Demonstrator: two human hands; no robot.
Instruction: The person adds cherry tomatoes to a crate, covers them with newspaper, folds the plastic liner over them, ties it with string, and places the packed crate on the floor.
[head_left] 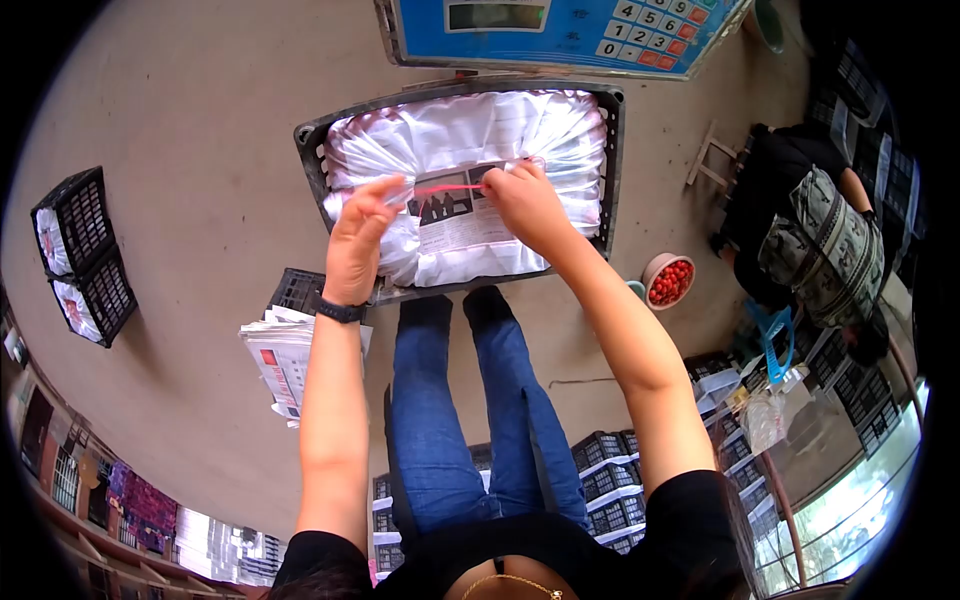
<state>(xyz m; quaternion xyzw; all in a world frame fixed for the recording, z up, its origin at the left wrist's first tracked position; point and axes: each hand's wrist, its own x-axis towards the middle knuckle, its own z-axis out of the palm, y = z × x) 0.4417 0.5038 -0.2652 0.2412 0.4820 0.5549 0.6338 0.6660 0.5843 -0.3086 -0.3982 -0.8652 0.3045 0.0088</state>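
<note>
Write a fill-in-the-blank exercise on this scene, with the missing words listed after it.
1. Both hands, left hand and right hand, stretch a thin ____ string between them.
2. The crate is lined with white ____.
3. The bowl on the floor holds small ____ fruits.
4. A stack of ____ lies on the floor beside the person's left arm.

Missing words: pink; plastic; red; newspapers

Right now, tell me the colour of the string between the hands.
Pink: the string shows best in the head view.
</note>
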